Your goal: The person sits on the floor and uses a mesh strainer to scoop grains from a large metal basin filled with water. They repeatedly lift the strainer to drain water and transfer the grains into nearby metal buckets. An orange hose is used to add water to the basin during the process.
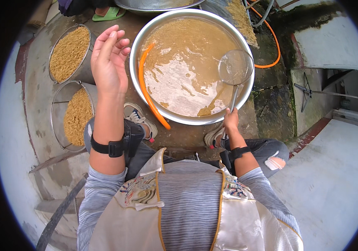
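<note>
My right hand [231, 120] grips the metal handle of a round mesh skimmer [236, 67], whose head is over the right side of a large metal basin [133, 73]. Cloudy water [194, 47] fills the basin, with tan grain-like material in it. An orange hose [145, 84] hangs over the basin's left rim, one end inside and the other outside. Raised to the left of the basin, my left hand [109, 61] holds nothing, its fingers loosely curled and palm partly turned up. Whether the skimmer's mesh touches the water cannot be told.
Two metal buckets of wet-looking grain, an upper one [69, 54] and a lower one [78, 117], stand at the left. Another metal basin [158, 7] and a person's foot in a green slipper [108, 14] are beyond. More grain [241, 22] and orange hose [276, 40] lie at the upper right.
</note>
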Action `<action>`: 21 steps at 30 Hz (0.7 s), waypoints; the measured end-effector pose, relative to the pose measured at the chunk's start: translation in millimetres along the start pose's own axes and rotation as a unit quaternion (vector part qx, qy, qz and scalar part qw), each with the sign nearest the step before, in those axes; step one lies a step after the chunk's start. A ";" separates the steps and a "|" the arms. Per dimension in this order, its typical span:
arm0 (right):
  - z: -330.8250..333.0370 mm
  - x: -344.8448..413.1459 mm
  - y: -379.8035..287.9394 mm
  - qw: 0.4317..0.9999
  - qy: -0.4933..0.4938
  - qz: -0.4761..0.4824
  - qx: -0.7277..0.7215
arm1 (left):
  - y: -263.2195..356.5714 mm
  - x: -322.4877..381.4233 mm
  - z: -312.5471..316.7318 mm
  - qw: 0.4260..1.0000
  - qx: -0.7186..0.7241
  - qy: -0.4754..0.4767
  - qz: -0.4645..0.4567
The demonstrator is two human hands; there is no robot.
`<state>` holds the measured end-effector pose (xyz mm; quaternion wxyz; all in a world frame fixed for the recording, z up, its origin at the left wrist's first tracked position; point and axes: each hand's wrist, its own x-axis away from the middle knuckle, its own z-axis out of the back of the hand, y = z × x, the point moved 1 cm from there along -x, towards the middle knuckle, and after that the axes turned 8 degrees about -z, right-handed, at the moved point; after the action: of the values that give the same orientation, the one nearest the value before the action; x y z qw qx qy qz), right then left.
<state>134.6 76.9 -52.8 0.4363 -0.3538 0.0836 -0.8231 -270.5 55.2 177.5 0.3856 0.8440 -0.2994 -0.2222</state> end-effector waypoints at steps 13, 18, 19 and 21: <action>-57.5 93.1 -111.3 0.782 -0.512 -0.131 -0.330 | 5.4 -2.8 12.0 1.000 -0.015 0.015 -0.009; -13.9 99.6 -118.8 0.699 -0.584 -0.096 -0.401 | 0.7 -4.1 11.5 0.999 -0.028 0.021 -0.009; -3.0 99.6 -114.2 0.696 -0.587 -0.115 -0.397 | -0.4 -4.2 10.8 0.999 -0.037 0.021 -0.010; 20.7 97.9 -101.5 0.652 -0.626 -0.125 -0.409 | -2.4 -4.9 9.2 0.999 -0.041 0.016 -0.010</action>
<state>45.1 65.8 57.6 0.0891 -0.9351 0.0739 -0.3349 -278.8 55.0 170.8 0.4225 0.8337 -0.2755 -0.2249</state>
